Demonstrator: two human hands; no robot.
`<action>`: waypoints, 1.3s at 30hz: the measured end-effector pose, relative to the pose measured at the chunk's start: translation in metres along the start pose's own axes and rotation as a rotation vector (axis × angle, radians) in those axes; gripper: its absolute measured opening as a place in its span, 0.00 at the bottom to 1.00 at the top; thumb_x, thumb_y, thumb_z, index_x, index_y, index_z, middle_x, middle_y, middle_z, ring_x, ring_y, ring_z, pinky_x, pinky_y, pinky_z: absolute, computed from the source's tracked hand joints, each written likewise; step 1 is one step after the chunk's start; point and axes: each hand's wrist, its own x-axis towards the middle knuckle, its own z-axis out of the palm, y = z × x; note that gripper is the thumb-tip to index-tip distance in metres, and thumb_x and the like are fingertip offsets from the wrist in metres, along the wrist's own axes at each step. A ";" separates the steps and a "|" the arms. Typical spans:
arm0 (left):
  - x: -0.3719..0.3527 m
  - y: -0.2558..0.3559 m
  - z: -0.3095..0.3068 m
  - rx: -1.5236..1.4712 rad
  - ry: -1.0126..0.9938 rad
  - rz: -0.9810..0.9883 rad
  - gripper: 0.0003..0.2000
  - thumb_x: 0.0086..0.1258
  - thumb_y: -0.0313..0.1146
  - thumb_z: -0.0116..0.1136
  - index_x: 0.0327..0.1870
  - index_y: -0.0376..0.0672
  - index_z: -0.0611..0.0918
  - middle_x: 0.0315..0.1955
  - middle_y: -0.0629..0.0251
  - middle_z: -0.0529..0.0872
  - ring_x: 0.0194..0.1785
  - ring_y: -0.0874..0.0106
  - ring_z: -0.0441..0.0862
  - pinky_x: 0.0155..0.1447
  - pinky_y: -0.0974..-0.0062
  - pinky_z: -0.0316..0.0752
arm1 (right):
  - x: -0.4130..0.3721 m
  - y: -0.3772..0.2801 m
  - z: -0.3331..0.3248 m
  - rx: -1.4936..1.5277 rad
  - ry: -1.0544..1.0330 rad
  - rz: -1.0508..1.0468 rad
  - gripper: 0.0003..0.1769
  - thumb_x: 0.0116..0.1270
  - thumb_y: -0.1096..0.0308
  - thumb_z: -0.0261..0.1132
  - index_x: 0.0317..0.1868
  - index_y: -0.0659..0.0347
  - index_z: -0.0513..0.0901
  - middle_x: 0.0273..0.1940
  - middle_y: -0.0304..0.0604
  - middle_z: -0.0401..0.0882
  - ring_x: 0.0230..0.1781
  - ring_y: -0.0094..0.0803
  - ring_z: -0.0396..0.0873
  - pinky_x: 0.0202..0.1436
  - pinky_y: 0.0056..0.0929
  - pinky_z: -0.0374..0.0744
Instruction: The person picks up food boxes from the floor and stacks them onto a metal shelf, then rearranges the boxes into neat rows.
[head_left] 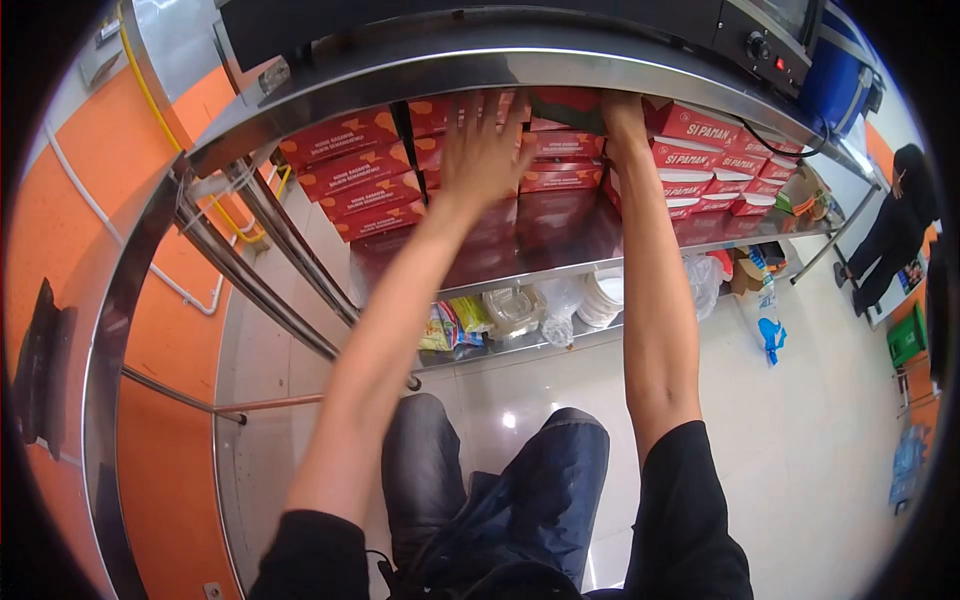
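My left hand (482, 152) is raised in front of stacked red cardboard boxes (365, 160), its fingers spread and nothing in them. It overlaps the middle stack in this view. Further right, my right hand (625, 118) reaches in under the steel tabletop, between the middle boxes and the right-hand stack printed "SI PAMAN" (690, 160). Its fingers are hidden at the tabletop's edge. Just left of that hand lies a dark green and red surface (565, 106) on top of the boxes. All the stacks stand on a shiny steel shelf (480, 265).
A steel tabletop edge (500, 68) runs above the boxes. On the lower shelf sit colourful packets (455, 322), clear plastic containers (514, 308) and white tubs (602, 298). Table legs (265, 265) stand at left. A person in dark clothes (897, 225) stands at far right.
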 end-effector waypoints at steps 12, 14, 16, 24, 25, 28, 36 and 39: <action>0.036 -0.078 0.014 0.012 -0.239 0.103 0.19 0.66 0.38 0.64 0.57 0.45 0.78 0.58 0.51 0.79 0.65 0.49 0.74 0.67 0.50 0.68 | -0.019 -0.006 0.025 0.156 0.133 -0.026 0.47 0.74 0.41 0.54 0.80 0.61 0.46 0.78 0.59 0.53 0.77 0.54 0.57 0.79 0.43 0.51; 0.036 -0.078 0.013 0.014 -0.279 0.083 0.20 0.66 0.39 0.64 0.57 0.44 0.78 0.58 0.51 0.79 0.65 0.49 0.74 0.67 0.49 0.68 | -0.014 -0.005 0.033 0.042 0.130 0.035 0.46 0.73 0.41 0.56 0.79 0.59 0.49 0.76 0.64 0.51 0.75 0.58 0.59 0.77 0.45 0.55; 0.035 -0.078 0.010 -0.019 -0.303 0.073 0.20 0.66 0.40 0.64 0.57 0.44 0.79 0.58 0.51 0.79 0.65 0.49 0.74 0.67 0.49 0.68 | 0.000 0.017 0.049 -0.069 0.120 0.130 0.46 0.71 0.40 0.57 0.79 0.57 0.52 0.72 0.74 0.49 0.71 0.65 0.61 0.72 0.49 0.63; 0.034 -0.074 0.009 -0.057 -0.229 0.097 0.21 0.67 0.43 0.63 0.56 0.42 0.79 0.57 0.50 0.79 0.64 0.49 0.74 0.66 0.49 0.68 | 0.030 0.064 0.092 -0.270 -0.020 0.000 0.32 0.78 0.45 0.45 0.74 0.54 0.66 0.73 0.60 0.61 0.72 0.57 0.65 0.64 0.72 0.61; 0.034 -0.075 0.012 -0.055 -0.182 0.115 0.21 0.67 0.44 0.63 0.56 0.42 0.79 0.57 0.50 0.79 0.64 0.49 0.74 0.66 0.49 0.68 | 0.034 0.067 0.096 -0.191 -0.020 -0.050 0.31 0.79 0.47 0.43 0.73 0.53 0.66 0.73 0.54 0.64 0.73 0.54 0.65 0.62 0.76 0.60; 0.032 -0.073 0.010 -0.064 -0.191 0.096 0.18 0.68 0.46 0.62 0.51 0.43 0.83 0.50 0.52 0.83 0.57 0.49 0.78 0.60 0.49 0.71 | 0.046 0.097 0.109 -0.408 -0.009 -0.174 0.30 0.77 0.46 0.45 0.72 0.51 0.69 0.72 0.49 0.69 0.70 0.51 0.69 0.53 0.83 0.61; 0.032 -0.071 0.012 -0.059 -0.186 0.081 0.18 0.67 0.47 0.63 0.51 0.44 0.82 0.50 0.53 0.82 0.57 0.51 0.78 0.60 0.51 0.71 | 0.028 0.055 0.113 -0.606 0.041 -0.126 0.34 0.72 0.39 0.51 0.72 0.47 0.71 0.71 0.46 0.72 0.69 0.54 0.72 0.51 0.93 0.56; 0.031 -0.072 0.012 -0.050 -0.214 0.079 0.20 0.68 0.48 0.62 0.53 0.44 0.81 0.52 0.52 0.82 0.59 0.50 0.77 0.61 0.50 0.70 | 0.020 0.063 0.120 -0.355 0.018 -0.106 0.35 0.73 0.39 0.49 0.74 0.48 0.67 0.72 0.49 0.69 0.70 0.57 0.69 0.58 0.91 0.48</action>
